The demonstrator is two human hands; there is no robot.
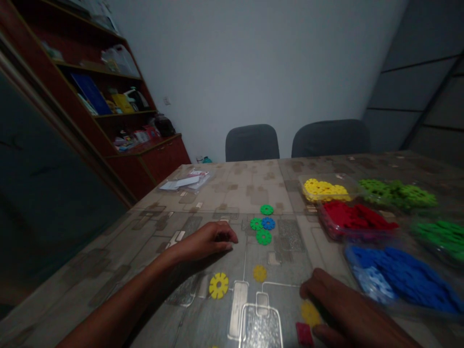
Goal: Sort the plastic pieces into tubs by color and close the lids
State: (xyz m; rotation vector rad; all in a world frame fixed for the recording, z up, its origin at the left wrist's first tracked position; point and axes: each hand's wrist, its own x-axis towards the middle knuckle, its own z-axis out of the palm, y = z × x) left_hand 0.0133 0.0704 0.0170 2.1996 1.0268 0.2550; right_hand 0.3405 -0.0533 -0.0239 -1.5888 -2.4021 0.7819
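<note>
My left hand point(212, 239) rests on the patterned tabletop with fingers loosely curled, thumb a little apart and nothing visible in it. Right of it lie several notched plastic discs: a far green disc point(267, 210), a blue disc point(268, 223) and other green discs point(263, 237) grouped close together. Nearer me are a yellow disc point(218, 285) and a blurred yellow disc point(259, 273). My right hand point(331, 307) is spread low at the right, thumb and fingers apart around another yellow disc point(310, 313). A red piece point(303, 334) lies by its thumb.
Clear tubs at the right hold yellow discs point(324, 190), red pieces point(357, 216), blue pieces point(409, 275) and green pieces point(442, 237). Light green pieces point(398, 192) sit behind. Papers in plastic point(188, 181) lie far left. Two chairs point(252, 142) stand beyond the table.
</note>
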